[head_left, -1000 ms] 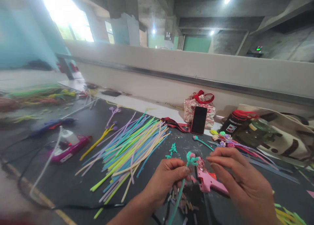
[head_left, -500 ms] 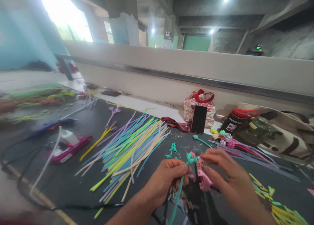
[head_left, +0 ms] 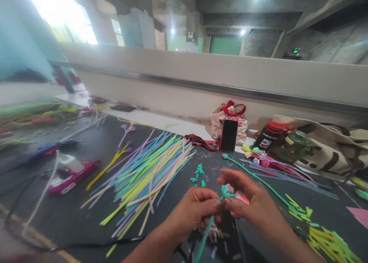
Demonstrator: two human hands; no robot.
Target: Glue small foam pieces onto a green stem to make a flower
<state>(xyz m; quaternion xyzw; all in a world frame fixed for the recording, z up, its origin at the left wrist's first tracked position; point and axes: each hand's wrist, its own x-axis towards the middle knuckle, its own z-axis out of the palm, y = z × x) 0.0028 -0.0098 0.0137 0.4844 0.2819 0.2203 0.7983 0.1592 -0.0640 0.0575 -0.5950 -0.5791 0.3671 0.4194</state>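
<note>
My left hand (head_left: 198,207) pinches the top of a green pipe cleaner stem (head_left: 204,238), which slants down toward me. At its top sits a small pipe cleaner flower (head_left: 227,191) of short green pieces around a pink middle. My right hand (head_left: 251,201) is on the other side, thumb tip touching the flower's base and fingers stretched out above, apart from the thumb. Behind the right hand a pink object (head_left: 242,198) is mostly hidden. Short green cut pieces (head_left: 199,170) lie beyond my hands; pale cut pieces (head_left: 214,232) lie below them.
Long pastel pipe cleaners (head_left: 149,171) spread across the mat at left. A purple-pink device (head_left: 71,177) with cables stands farther left. Behind are a phone (head_left: 229,136), a patterned bag (head_left: 217,121) and bottles (head_left: 267,136). Finished flowers (head_left: 260,156) and yellow-green pieces (head_left: 327,238) lie at right.
My right hand has moved left and its thumb now meets the flower. The pink object is more covered by that hand. My view has shifted slightly to the right.
</note>
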